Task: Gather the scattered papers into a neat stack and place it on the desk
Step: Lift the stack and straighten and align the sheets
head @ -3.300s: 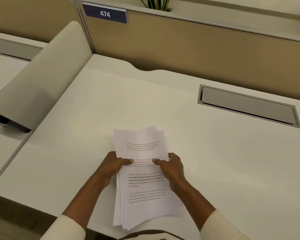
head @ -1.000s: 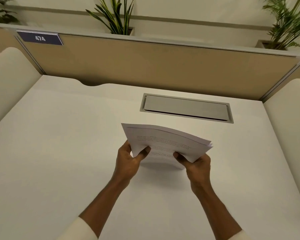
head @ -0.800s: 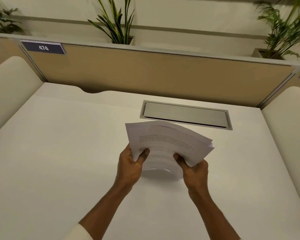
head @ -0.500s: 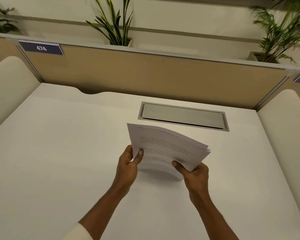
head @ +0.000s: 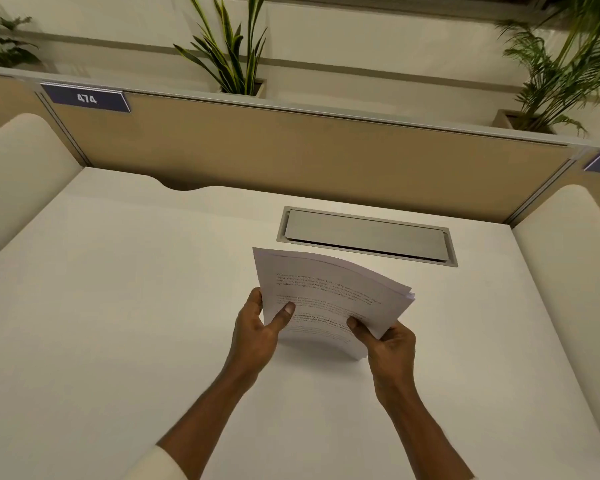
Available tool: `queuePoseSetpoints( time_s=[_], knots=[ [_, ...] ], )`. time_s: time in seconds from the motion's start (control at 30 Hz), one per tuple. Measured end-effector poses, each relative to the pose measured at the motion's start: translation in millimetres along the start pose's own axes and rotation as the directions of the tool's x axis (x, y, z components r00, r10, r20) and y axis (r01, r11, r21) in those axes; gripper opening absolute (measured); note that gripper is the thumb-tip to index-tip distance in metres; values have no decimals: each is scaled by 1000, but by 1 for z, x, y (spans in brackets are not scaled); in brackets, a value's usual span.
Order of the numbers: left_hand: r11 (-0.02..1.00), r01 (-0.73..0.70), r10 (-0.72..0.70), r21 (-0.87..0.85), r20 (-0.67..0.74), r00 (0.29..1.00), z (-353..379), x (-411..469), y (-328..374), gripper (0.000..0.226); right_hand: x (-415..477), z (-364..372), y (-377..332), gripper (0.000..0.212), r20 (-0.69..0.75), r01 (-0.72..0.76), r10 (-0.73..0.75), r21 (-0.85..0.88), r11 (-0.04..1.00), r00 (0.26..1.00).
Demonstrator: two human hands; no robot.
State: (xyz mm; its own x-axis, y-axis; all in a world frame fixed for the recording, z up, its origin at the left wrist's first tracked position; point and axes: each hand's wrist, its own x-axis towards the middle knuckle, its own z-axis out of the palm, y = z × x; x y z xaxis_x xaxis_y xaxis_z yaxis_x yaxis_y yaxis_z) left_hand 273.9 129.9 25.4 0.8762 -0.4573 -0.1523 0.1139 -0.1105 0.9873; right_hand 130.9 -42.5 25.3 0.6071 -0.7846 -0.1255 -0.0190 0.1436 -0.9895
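A stack of white printed papers (head: 329, 292) stands nearly upright on its lower edge on the white desk (head: 118, 306), bowed and leaning away from me. My left hand (head: 257, 334) grips the stack's left side, thumb on the front sheet. My right hand (head: 388, 344) holds the lower right corner, thumb on the front too. The sheets' right edges are slightly uneven.
A grey metal cable hatch (head: 366, 235) is set in the desk just behind the papers. A tan partition (head: 309, 157) with a sign reading 474 (head: 85, 98) closes the back. Cream curved side screens (head: 18, 168) flank the desk. Potted plants (head: 232, 53) stand beyond.
The papers went from lying flat near the desk's front edge to being held upright mid-desk. In the last second the stack has tipped up slightly and both hands shifted little.
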Motion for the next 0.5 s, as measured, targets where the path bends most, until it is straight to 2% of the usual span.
queuePoseSetpoints(
  time_s=[0.13,0.2,0.27,0.33,0.5],
  knots=[
    [1000,1,0,-28,30,1000,-9,16,7,46,2,2,-2,39,5,-5,5,15,1000,1000],
    [999,20,-16,-42,101,995,-12,23,10,50,2,2,-4,43,10,4,-4,15,1000,1000],
    [1000,8,-5,-16,160,987,-13,26,13,43,3,0,-6,44,12,17,-17,11,1000,1000],
    [999,-18,13,34,143,990,-11,26,15,31,5,-2,-7,42,4,25,-25,1,1000,1000],
    [1000,-14,13,4,39,999,5,14,1,30,4,-5,-1,43,-20,-9,9,3,1000,1000]
  ],
)
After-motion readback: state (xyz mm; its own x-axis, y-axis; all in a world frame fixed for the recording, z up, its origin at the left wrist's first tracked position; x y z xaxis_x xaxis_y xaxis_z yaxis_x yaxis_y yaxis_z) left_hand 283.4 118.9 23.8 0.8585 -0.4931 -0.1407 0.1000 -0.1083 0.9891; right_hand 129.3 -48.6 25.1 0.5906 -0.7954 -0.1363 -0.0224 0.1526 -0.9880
